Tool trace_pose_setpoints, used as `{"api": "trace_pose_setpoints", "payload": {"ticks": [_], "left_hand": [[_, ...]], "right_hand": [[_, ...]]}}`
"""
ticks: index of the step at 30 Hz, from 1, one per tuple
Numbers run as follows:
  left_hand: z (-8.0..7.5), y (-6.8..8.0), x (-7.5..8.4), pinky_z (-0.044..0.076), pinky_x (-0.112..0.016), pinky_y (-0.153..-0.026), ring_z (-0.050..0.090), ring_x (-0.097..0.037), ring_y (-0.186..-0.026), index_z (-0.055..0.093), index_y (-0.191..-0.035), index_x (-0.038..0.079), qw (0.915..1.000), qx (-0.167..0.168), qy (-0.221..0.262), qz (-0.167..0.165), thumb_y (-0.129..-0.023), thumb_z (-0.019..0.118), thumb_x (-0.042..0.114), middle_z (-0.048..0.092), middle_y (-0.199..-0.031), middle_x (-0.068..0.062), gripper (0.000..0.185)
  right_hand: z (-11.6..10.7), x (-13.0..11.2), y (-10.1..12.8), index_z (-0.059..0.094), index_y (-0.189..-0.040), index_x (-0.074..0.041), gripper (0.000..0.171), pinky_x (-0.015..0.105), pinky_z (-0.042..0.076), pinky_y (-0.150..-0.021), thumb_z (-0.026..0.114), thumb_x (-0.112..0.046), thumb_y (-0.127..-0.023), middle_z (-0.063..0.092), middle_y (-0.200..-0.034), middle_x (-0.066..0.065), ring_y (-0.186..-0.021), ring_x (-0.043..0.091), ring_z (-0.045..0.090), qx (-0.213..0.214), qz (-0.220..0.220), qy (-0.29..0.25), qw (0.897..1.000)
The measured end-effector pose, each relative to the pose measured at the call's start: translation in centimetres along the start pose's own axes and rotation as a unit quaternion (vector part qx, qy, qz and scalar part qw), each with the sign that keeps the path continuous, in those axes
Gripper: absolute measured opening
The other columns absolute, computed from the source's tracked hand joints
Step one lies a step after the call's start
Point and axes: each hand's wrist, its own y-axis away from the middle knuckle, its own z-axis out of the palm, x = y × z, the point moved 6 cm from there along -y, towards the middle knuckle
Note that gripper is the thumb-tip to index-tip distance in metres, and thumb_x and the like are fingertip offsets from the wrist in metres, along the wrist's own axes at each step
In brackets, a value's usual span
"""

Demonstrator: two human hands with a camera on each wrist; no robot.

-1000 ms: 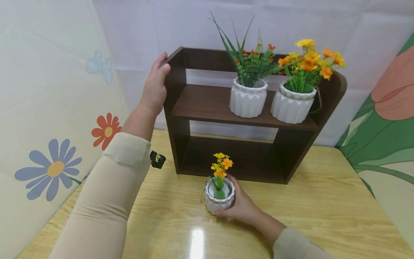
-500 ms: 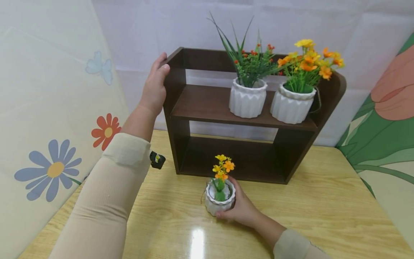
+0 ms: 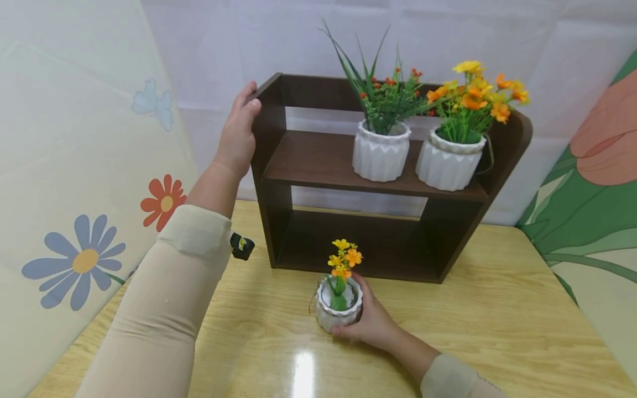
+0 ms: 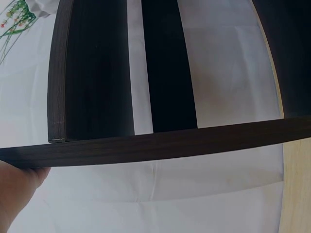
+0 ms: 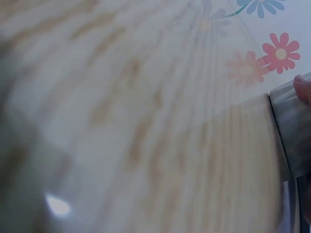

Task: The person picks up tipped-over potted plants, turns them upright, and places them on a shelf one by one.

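My left hand [image 3: 238, 130] grips the upper edge of the left side panel of a dark brown two-tier wooden shelf [image 3: 318, 160], thumb on the near side. In the left wrist view part of that hand [image 4: 19, 189] shows at the panel's edge. Low in front of the shelf, my right hand [image 3: 373, 320] holds a small white fluted flowerpot [image 3: 330, 318] from its right side, thumb toward me. Yellow and orange artificial flowers [image 3: 343, 260] rise from the pot, and a thin cord hangs at its left.
On the upper shelf stand two white pots, one with grass and red blossoms [image 3: 381, 152], one with yellow-orange flowers [image 3: 450, 160]. A small black object [image 3: 242, 246] shows beside the left sleeve. Flower-printed backdrops [image 3: 84, 166] flank the glossy wooden table [image 3: 497, 309].
The flowers in the held pot have shifted slightly right and down. Both hands and the shelf stay almost where they were.
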Motion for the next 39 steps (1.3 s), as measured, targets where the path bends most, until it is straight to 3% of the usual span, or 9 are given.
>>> {"api": "trace_pose_setpoints", "payload": {"ticks": [12, 18, 28, 35, 39], "left_hand": [[-0.1, 0.1, -0.1, 0.023, -0.039, -0.119, 0.024, -0.012, -0.145, 0.022, -0.155, 0.037, 1.0000, 0.002, -0.002, -0.004, -0.103, 0.026, 0.038, 0.020, -0.162, 0.013, 0.052], [0.0, 0.1, 0.0, 0.023, -0.039, -0.119, 0.023, -0.011, -0.146, 0.022, -0.155, 0.037, 0.9999, 0.002, -0.010, -0.004, -0.103, 0.026, 0.039, 0.021, -0.162, 0.013, 0.052], [0.0, 0.0, 0.1, 0.025, -0.039, -0.118, 0.027, -0.012, -0.144, 0.023, -0.155, 0.038, 1.0000, 0.000, -0.001, -0.005, -0.103, 0.027, 0.040, 0.024, -0.161, 0.013, 0.052], [0.0, 0.0, 0.0, 0.027, -0.040, -0.117, 0.029, -0.014, -0.142, 0.023, -0.154, 0.038, 1.0000, 0.000, 0.003, -0.008, -0.103, 0.027, 0.040, 0.025, -0.160, 0.011, 0.051], [0.0, 0.0, 0.0, 0.027, -0.040, -0.116, 0.030, -0.015, -0.141, 0.023, -0.154, 0.038, 0.9999, 0.002, 0.006, -0.009, -0.103, 0.026, 0.039, 0.025, -0.160, 0.010, 0.051]], "right_hand": [[0.2, -0.1, 0.1, 0.019, -0.153, -0.022, 0.121, 0.061, 0.026, -0.114, 0.095, -0.030, -0.059, 0.041, -0.151, 0.012, -0.138, 0.036, 0.041, 0.009, -0.006, -0.002, 1.000], [0.4, -0.6, 0.1, 0.025, -0.150, -0.024, 0.118, 0.058, 0.027, -0.115, 0.096, -0.026, -0.057, 0.045, -0.148, 0.006, -0.137, 0.031, 0.043, 0.029, -0.020, -0.031, 0.999], [0.3, -2.5, -0.2, 0.029, -0.148, -0.031, 0.117, 0.057, 0.032, -0.112, 0.096, -0.023, -0.054, 0.048, -0.145, 0.003, -0.133, 0.030, 0.047, 0.056, -0.028, -0.041, 0.997], [0.0, -4.4, -0.4, 0.025, -0.151, -0.022, 0.119, 0.057, 0.034, -0.111, 0.096, -0.021, -0.055, 0.048, -0.146, 0.011, -0.133, 0.033, 0.046, 0.082, -0.037, -0.032, 0.995], [-0.3, -5.5, -0.6, 0.024, -0.152, -0.022, 0.120, 0.055, 0.033, -0.112, 0.096, -0.019, -0.056, 0.046, -0.147, 0.011, -0.134, 0.032, 0.045, 0.095, -0.031, -0.041, 0.994]]}}
